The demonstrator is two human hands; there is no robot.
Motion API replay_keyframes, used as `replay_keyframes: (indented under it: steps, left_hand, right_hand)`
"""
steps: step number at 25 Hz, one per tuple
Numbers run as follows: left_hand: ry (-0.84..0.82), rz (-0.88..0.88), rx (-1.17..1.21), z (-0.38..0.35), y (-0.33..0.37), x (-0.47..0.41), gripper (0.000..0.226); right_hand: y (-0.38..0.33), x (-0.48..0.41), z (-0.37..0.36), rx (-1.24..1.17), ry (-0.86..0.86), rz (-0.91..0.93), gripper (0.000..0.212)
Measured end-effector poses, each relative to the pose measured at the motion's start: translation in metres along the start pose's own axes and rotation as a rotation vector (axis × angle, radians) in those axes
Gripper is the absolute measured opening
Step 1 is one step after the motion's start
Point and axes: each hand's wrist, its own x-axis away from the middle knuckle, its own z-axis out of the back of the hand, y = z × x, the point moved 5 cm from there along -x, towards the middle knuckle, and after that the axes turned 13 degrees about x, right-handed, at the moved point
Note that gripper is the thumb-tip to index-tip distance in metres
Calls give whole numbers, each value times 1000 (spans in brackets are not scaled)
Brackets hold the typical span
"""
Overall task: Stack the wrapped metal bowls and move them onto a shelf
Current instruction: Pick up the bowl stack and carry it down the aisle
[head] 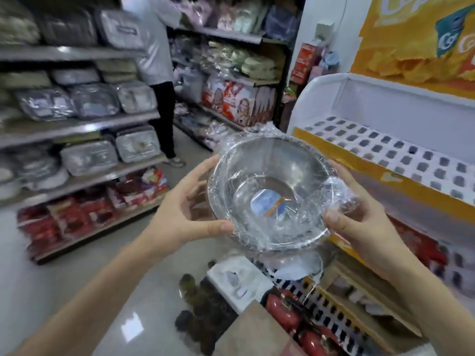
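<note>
I hold a wrapped metal bowl [270, 191] in mid-air, tilted towards me, with clear plastic film around it and a blue label at its bottom. It may be more than one bowl nested together; I cannot tell. My left hand [185, 209] grips its left rim with the thumb on the near edge. Along the right rim, my right hand [359, 222] pinches the bunched film. A white display shelf [401, 155] with rows of dark holes stands just right of the bowl, level with it.
A person [156, 60] in a white top and dark trousers stands in the aisle ahead. Shelves of packed bedding [87, 104] run along the left. Boxes and red goods [282, 312] lie on the floor below my hands. An orange poster [416, 34] hangs over the white shelf.
</note>
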Motion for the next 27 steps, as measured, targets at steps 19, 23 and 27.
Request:
replay_keyframes:
  steps: [19,23,27]
  left_hand:
    - [803,-2,-97,157,84,362,108]
    - [852,17,-123,190,81,357,102]
    - [870,23,-132,242,73,324,101]
  right_hand:
    - [-88,58,-345,-248,-752,168,99]
    - [-83,30,-379,-254,-804,167,97]
    - [-75,-22,-411,-281,-794,157,91]
